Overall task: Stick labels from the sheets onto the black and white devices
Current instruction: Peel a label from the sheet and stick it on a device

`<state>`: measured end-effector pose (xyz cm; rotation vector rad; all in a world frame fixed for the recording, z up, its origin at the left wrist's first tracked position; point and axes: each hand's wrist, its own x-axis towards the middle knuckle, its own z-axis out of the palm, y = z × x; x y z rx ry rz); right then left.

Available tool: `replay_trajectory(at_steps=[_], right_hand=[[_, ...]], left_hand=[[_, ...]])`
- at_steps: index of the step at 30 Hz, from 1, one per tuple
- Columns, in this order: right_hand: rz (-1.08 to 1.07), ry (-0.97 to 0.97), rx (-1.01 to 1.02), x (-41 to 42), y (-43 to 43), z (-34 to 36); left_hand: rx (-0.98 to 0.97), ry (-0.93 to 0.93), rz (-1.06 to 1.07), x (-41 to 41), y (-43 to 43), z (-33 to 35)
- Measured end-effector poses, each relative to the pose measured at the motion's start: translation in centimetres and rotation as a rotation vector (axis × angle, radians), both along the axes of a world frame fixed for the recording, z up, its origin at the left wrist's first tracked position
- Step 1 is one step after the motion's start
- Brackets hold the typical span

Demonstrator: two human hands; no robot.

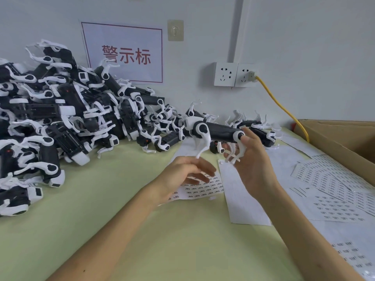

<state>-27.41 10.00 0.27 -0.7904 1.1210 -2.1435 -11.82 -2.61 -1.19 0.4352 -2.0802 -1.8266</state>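
Observation:
My right hand [251,159] holds a black and white dog-shaped device [219,132] by its rear end, lifted above the table, with a small label at my fingertip near its back. My left hand [188,175] hovers below the device's front leg with its fingers relaxed and spread, blurred, holding nothing that I can see. Under that hand lies a label sheet [205,189] with rows of small printed labels. A large heap of similar devices [60,122] fills the left side of the table.
More label sheets [332,183] and a bare backing sheet [241,197] lie on the right of the green table [142,230]. A cardboard box [345,138] stands at the far right. A yellow cable [284,108] runs from the wall sockets [235,75] down behind the box.

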Motion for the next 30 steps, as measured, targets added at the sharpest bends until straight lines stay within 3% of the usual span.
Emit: replay_trajectory(at_steps=[3,6,10,14,17,19,23,26,30], right_hand=[[0.059,-0.06,-0.033,-0.1,0.1,-0.2],[0.064,0.009,0.011,-0.1,0.2,-0.3],[0.1,0.244,0.15,0.8,-0.2,-0.6],[0.005,0.481,0.232,1.2,-0.3,-0.9],[-0.109,0.595,0.225,1.2,-0.2,-0.9],[-0.245,0.593,0.187,1.1,-0.3,-0.9],[-0.435,0.382,0.089,0.3,-0.2,-0.7],[-0.256,0.282,0.103,0.0,0.1,-0.3],[-0.082,0.431,0.202,0.7,-0.2,-0.5]], left_hand=[[0.194,-0.015,0.063,-0.2,-0.1,-0.2],[0.401,0.048,0.101,-0.2,-0.5,0.1],[0.383,0.024,-0.042,-0.2,-0.5,0.3],[0.335,-0.008,-0.143,0.2,0.3,0.4],[0.503,-0.015,-0.147,0.3,0.5,0.3],[0.607,0.026,-0.107,0.0,0.6,0.4],[0.747,0.168,-0.118,-0.4,0.2,0.6],[0.713,0.227,-0.052,-0.5,-0.2,-0.1],[0.598,0.238,0.004,-0.7,-0.4,-0.5]])
